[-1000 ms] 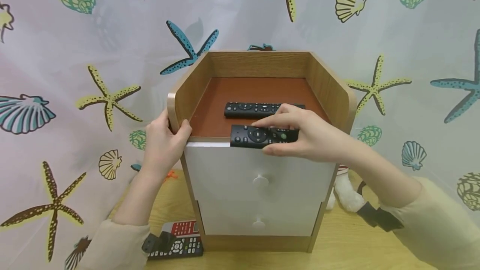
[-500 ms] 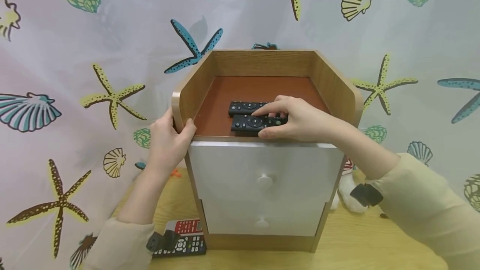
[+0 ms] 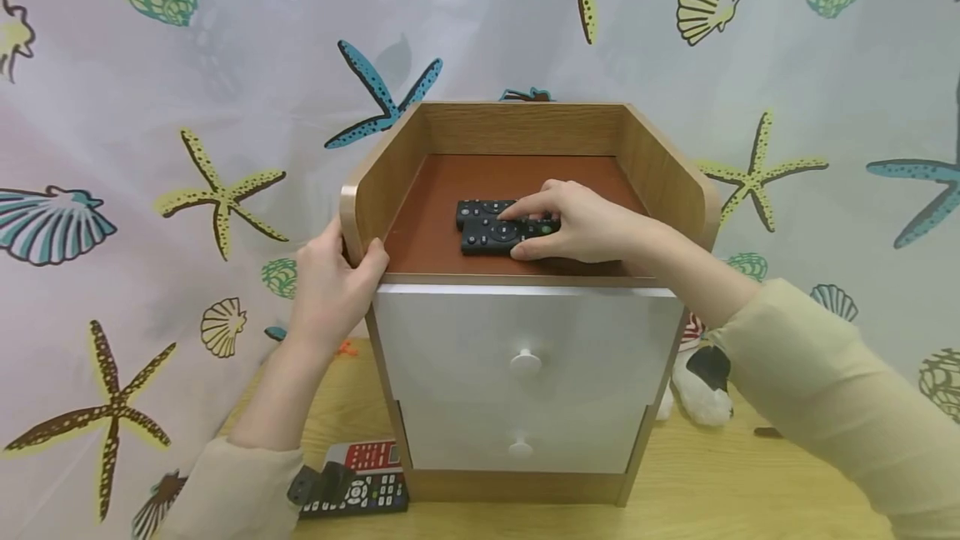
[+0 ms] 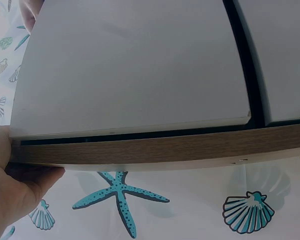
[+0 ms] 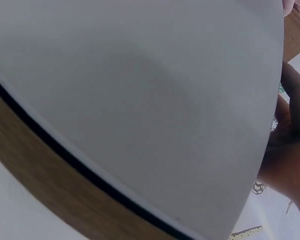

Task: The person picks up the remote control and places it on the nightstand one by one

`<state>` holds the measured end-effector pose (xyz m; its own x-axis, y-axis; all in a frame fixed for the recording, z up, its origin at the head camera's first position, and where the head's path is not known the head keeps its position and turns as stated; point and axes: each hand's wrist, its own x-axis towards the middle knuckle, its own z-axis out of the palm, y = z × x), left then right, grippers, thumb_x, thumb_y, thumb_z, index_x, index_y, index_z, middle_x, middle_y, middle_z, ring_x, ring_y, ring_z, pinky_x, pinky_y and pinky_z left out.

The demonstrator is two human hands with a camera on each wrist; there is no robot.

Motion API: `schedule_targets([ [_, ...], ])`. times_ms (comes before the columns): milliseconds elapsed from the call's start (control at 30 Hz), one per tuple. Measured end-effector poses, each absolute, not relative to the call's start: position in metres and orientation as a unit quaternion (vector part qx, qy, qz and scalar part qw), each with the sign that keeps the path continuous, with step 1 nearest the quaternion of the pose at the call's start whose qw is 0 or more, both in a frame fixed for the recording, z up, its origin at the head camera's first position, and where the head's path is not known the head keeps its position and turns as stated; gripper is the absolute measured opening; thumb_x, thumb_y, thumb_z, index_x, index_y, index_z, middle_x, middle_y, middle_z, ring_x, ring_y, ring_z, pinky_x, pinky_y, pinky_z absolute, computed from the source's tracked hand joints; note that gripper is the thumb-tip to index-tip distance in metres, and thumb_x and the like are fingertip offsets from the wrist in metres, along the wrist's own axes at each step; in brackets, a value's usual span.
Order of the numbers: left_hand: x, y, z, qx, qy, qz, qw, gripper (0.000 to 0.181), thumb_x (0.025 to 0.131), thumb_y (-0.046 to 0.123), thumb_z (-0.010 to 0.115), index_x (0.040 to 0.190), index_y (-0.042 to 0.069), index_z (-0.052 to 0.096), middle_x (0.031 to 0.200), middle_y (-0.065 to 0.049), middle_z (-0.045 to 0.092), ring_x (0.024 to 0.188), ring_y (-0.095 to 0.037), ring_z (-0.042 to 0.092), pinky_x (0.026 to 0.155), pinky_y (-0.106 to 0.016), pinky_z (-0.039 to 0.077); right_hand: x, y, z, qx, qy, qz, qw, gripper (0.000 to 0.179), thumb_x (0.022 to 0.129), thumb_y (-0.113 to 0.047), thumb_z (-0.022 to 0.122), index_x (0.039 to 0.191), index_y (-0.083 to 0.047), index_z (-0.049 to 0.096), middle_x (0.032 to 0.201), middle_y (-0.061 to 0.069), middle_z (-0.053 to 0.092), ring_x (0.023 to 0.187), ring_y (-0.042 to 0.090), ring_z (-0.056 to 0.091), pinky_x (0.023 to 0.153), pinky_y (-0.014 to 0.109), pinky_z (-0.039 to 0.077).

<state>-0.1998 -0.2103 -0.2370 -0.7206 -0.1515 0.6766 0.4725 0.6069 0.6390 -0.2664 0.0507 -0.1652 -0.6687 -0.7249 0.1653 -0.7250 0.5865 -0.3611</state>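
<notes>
On the brown top of a small wooden cabinet (image 3: 450, 173) lie two black remote controls, close together. My right hand (image 3: 577, 223) pinches the nearer remote control (image 3: 487, 237) between thumb and fingers, covering its right end. Just behind it is the farther remote control (image 3: 472, 211), partly hidden by the nearer one and by the fingers. My left hand (image 3: 333, 290) grips the cabinet's left front edge, thumb inside the side panel. In the left wrist view the left hand (image 4: 14, 190) shows at the edge of the wooden side.
Two white drawers with round knobs (image 3: 526, 362) form the cabinet's front. On the floor at left lie a black remote (image 3: 375, 493) and a red-and-white keypad device (image 3: 371, 456). A white plush toy (image 3: 701, 390) sits at right. A shell-patterned curtain (image 3: 480, 23) hangs behind.
My right hand has moved the nearer remote control from the cabinet's front edge back onto the top, up against the farther one. My left hand keeps its grip on the cabinet's edge.
</notes>
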Motion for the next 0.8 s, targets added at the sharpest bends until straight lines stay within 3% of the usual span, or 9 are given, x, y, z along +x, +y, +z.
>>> schedule_targets([
  [467, -0.2030, -0.2108, -0.2404, -0.100, -0.819, -0.430, 0.367, 0.031, 0.084, 0.001, 0.053, 0.113, -0.009, 0.057, 0.108, -0.027, 0.066, 0.094, -0.037, 0.066, 0.075, -0.049, 0.056, -0.2744, 0.0438, -0.1642, 0.371, -0.912, 0.172, -0.033, 0.044, 0.091, -0.026, 0.061, 0.133, -0.016, 0.054, 0.125, 0.019, 0.049, 0.114, 0.032, 0.036, 0.098, 0.049, 0.035],
  [800, -0.2038, -0.2114, -0.2394, -0.107, -0.817, -0.428, 0.371, 0.031, 0.085, 0.001, 0.053, 0.114, -0.009, 0.056, 0.110, -0.027, 0.065, 0.095, -0.039, 0.066, 0.076, -0.050, 0.055, -0.2707, 0.0431, -0.1639, 0.363, -0.916, 0.171, 0.001, 0.040, 0.090, -0.020, 0.062, 0.130, -0.018, 0.057, 0.122, 0.016, 0.052, 0.110, 0.031, 0.038, 0.093, 0.046, 0.036],
])
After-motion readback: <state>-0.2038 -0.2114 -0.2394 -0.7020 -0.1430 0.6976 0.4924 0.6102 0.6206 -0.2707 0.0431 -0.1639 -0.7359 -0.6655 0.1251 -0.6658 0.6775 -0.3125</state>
